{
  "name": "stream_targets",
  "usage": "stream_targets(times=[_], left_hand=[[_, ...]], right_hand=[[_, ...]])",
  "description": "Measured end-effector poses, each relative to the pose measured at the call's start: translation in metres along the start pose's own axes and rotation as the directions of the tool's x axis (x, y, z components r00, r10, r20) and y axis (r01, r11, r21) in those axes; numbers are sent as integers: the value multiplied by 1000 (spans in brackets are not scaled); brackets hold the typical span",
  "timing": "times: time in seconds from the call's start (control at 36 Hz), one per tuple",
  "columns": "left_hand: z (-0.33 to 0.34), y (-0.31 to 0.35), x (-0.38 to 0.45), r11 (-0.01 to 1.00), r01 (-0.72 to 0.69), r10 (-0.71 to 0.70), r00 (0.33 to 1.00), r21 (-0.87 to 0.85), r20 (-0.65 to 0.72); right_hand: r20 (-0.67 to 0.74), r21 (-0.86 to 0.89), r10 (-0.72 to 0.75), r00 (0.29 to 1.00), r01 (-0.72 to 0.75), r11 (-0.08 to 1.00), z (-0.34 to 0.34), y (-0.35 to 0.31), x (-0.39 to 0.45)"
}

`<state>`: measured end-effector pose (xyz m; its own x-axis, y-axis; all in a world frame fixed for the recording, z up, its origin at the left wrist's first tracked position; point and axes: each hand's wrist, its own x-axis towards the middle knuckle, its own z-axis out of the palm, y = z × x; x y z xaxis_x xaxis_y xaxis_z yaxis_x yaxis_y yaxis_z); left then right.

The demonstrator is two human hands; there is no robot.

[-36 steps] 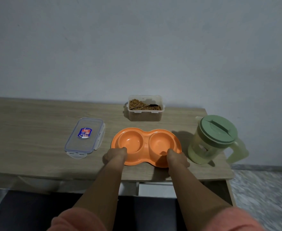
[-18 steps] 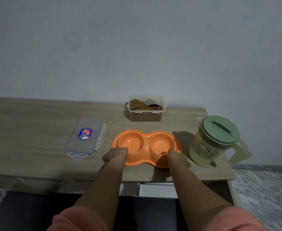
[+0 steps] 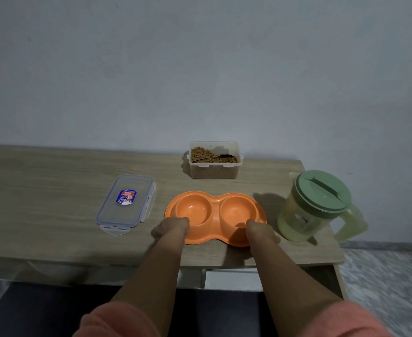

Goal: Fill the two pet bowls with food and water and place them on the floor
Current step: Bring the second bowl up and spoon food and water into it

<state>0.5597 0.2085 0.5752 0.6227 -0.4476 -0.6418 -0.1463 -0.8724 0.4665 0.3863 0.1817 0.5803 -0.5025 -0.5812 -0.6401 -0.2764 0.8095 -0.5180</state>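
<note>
An orange double pet bowl point(image 3: 214, 210) lies flat on the wooden table point(image 3: 54, 186), both cups empty. My left hand point(image 3: 172, 228) grips its near-left rim and my right hand point(image 3: 261, 231) grips its near-right rim. Behind the bowl stands an open clear container of brown kibble point(image 3: 214, 160) with a spoon point(image 3: 214, 156) lying in it. To the right stands a green lidded water pitcher point(image 3: 314, 207), its handle pointing right.
The container's clear lid point(image 3: 127, 203) with a blue label lies left of the bowl. A grey wall rises right behind the table. Speckled floor point(image 3: 389, 276) shows at the right, past the table's edge. A white drawer front point(image 3: 231, 279) sits under the tabletop.
The bowl and both hands have barely shifted on the table; the view has drifted slightly. Both hands keep their hold on the rim.
</note>
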Motion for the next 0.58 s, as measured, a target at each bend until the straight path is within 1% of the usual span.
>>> stream_targets(times=[0.19,0.31,0.39,0.47,0.58], left_hand=[[-4,-3,-4,999,-16,16,1000,31,4],[-9,-2,-7,999,-25,24,1000,20,13],[-12,0,-6,998,-40,41,999,39,-8],[-15,4,-2,994,-69,76,993,83,-86],[-19,19,5,989,-137,144,979,56,-147]], right_hand=[[13,7,-2,1000,2,1000,-6,-2,-8],[9,-48,-65,998,65,997,-10,-5,-12],[-12,-44,-101,995,101,994,-13,-9,-16],[-34,-63,-168,985,165,984,-15,-14,-17],[-42,-104,-312,949,307,946,-17,-23,-17]])
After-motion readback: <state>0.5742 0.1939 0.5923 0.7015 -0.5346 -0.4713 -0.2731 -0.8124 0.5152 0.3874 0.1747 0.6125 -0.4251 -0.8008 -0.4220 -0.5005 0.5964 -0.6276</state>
